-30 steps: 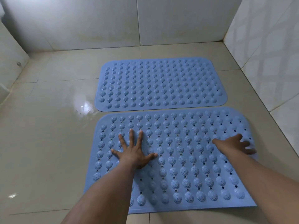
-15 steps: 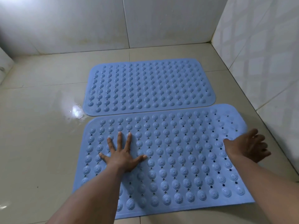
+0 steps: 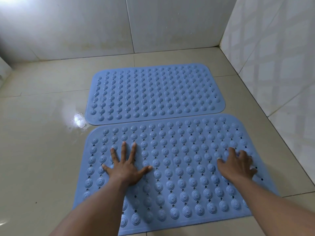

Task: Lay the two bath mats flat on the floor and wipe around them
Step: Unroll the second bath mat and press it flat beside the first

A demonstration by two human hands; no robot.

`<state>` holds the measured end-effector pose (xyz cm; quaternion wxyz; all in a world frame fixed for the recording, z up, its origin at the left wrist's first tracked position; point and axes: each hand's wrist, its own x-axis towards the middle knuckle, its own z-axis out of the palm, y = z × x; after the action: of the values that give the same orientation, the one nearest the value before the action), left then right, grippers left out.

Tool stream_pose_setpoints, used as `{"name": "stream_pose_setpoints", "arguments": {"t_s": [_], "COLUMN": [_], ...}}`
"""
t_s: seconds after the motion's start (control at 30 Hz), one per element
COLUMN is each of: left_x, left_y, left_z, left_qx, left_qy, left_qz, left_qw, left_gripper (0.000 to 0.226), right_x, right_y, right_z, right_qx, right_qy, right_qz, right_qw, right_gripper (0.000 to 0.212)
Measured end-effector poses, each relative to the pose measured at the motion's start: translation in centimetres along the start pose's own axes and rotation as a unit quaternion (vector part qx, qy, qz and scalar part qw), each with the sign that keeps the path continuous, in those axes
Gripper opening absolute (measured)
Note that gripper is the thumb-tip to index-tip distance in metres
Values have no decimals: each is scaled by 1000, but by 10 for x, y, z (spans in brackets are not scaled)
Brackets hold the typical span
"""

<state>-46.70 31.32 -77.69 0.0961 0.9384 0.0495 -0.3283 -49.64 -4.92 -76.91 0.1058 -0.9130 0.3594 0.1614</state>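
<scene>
- On the near bath mat (image 3: 179, 167), in the head view, my left hand (image 3: 125, 170) lies palm down at about 9 o'clock from the mat's middle. Its fingers are straight and spread wide, pressing the bumpy blue surface.
- My right hand (image 3: 237, 166) rests on the same mat toward 3 o'clock, near its right edge. The fingers are apart and loosely bent and grip nothing. The hand is slightly blurred.
- The near bath mat lies on the tiled floor (image 3: 42, 150) at 6 o'clock from the far bath mat (image 3: 153, 92), their long edges just beside each other.
- The far bath mat lies flat, with the back wall (image 3: 85, 28) at its 12 o'clock.
- A shiny wet patch (image 3: 78, 120) sits on the floor at 9 o'clock from the gap between the mats.
</scene>
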Motion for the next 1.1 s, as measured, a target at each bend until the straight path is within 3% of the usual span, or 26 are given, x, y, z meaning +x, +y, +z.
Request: {"name": "stream_pose_setpoints", "arguments": {"t_s": [0.17, 0.23, 0.73, 0.93, 1.1], "left_x": [-3, -4, 1, 5, 20], "left_y": [-1, -3, -12, -7, 27], "left_z": [12, 12, 7, 14, 5], "left_qx": [0, 1, -2, 19, 23], "left_qy": [31, 34, 37, 120, 170], "left_qz": [8, 9, 13, 28, 75], "left_qw": [1000, 999, 999, 992, 982], "left_gripper": [113, 111, 109, 102, 91], "right_x": [-16, -22, -24, -17, 21], "right_y": [-27, -44, -58, -57, -59], "right_z": [25, 32, 40, 35, 13], "right_qx": [-16, -44, -64, -57, -58], "right_qy": [6, -28, -44, 38, 58], "right_qz": [-147, -210, -214, -250, -267], "right_qw": [989, 976, 974, 966, 960], "right_gripper": [66, 71, 80, 69, 68]}}
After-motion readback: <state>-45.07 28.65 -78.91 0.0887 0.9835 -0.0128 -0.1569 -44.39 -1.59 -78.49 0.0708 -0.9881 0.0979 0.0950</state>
